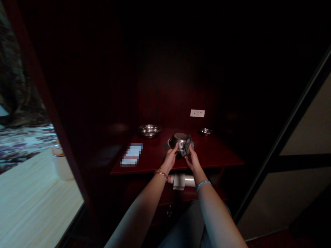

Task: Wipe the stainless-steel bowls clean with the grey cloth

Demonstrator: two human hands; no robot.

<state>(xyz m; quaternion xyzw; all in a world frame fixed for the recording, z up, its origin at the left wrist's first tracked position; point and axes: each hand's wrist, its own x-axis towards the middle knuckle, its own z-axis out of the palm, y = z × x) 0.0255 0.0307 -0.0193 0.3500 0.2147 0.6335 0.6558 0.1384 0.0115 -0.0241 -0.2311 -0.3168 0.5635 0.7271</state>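
Left hand (171,157): grips the near left rim of the bowl (178,140), tilted on the desk (219,153).
Right hand (191,158): pinches the cloth (188,145) against the bowl's right side.
Beyond left hand: second bowl (149,130).
Beyond right hand: small dish (205,131).

Bowl (178,141) sits mid-shelf (219,155) between both hands, cloth (188,146) against its right side; second bowl (149,130) at back left, small dish (205,131) at back right corner.
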